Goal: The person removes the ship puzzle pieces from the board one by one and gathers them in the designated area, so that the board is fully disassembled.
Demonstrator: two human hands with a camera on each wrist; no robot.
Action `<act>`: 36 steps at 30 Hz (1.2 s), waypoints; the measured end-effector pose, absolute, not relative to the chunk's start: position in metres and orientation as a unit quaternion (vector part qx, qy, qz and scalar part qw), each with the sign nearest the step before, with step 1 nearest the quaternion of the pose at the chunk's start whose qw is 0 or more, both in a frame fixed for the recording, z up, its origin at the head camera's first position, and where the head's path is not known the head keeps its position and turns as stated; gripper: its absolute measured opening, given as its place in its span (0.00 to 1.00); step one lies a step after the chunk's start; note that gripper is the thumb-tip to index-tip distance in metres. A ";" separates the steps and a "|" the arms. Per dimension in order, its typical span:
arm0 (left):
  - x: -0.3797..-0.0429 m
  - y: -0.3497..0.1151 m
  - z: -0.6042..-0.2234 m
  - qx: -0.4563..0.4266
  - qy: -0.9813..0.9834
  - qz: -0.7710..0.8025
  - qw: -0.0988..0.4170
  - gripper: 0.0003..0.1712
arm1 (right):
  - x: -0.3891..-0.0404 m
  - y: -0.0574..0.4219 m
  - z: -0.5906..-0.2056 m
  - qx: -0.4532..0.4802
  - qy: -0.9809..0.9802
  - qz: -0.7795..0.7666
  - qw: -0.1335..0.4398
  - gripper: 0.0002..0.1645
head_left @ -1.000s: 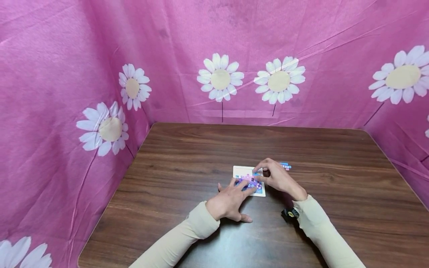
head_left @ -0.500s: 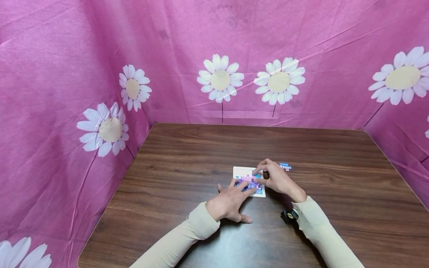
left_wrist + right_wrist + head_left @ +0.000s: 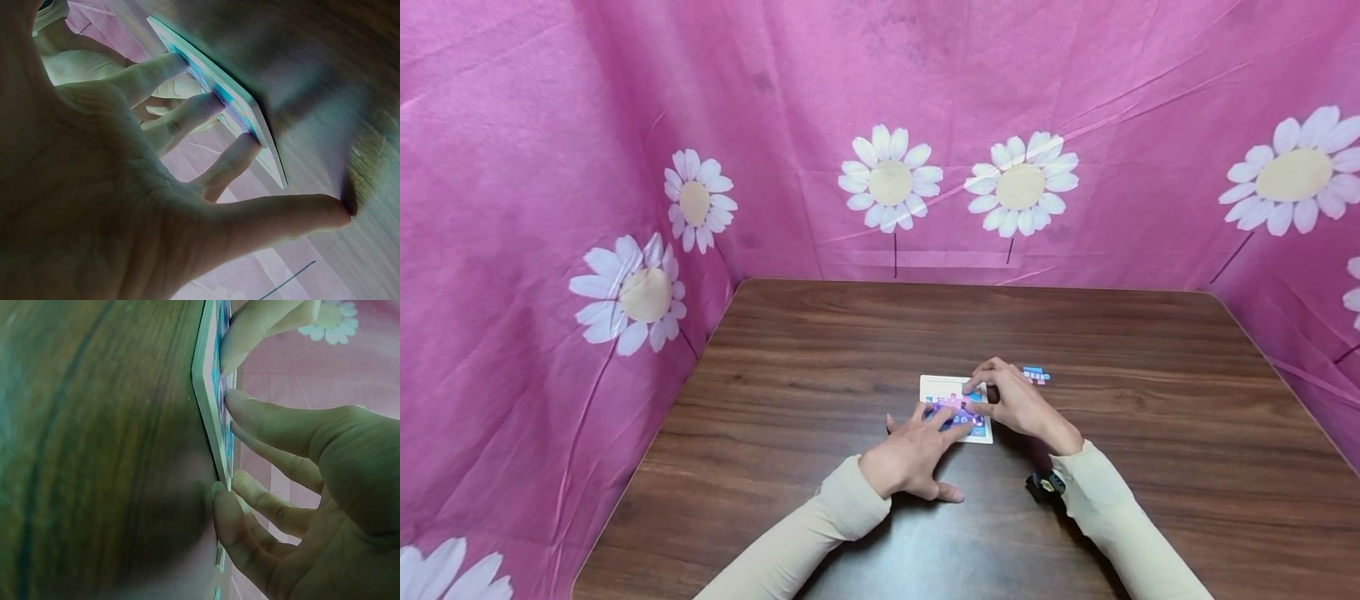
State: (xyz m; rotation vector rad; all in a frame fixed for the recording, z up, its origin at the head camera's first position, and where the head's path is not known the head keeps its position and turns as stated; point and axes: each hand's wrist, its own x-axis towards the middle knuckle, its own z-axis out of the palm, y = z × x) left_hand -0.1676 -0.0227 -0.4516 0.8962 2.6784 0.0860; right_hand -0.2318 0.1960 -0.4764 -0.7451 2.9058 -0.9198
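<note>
A small jigsaw puzzle in a white-rimmed tray [image 3: 934, 382] lies on the wooden table, its lower part filled with purple, pink and blue pieces. My left hand [image 3: 913, 454] rests on it with spread fingers, the fingertips pressing the near pieces while the thumb touches the tabletop, as the left wrist view shows. At the tray's right side my right hand [image 3: 1022, 404] pinches a blue puzzle piece [image 3: 976, 398] between thumb and forefinger, down at the puzzle's surface. Those fingers hide much of that piece. In the right wrist view, another fingertip [image 3: 219, 490] touches the tray's corner.
Behind the right hand lies a blue and pink loose puzzle section [image 3: 1036, 375] on the brown table [image 3: 820, 350]. A black device [image 3: 1043, 485] is strapped at the right wrist. Pink cloth [image 3: 790, 125] with white flowers hangs along the table's back and sides.
The head view has shifted very slightly. Both hands keep nearly the same place on the puzzle, with only a small movement of the right thumb and forefinger.
</note>
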 end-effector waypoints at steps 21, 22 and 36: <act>-0.167 -0.023 -0.452 0.312 0.937 0.033 0.152 0.59 | -0.230 0.194 -0.475 -0.234 0.929 -0.286 -0.005 0.09; -0.167 -0.023 -0.452 0.313 0.937 0.034 0.150 0.58 | -0.230 0.194 -0.475 -0.233 0.930 -0.285 -0.005 0.09; -0.169 -0.023 -0.453 0.316 0.936 0.037 0.149 0.57 | -0.233 0.189 -0.478 -0.233 0.925 -0.300 -0.004 0.04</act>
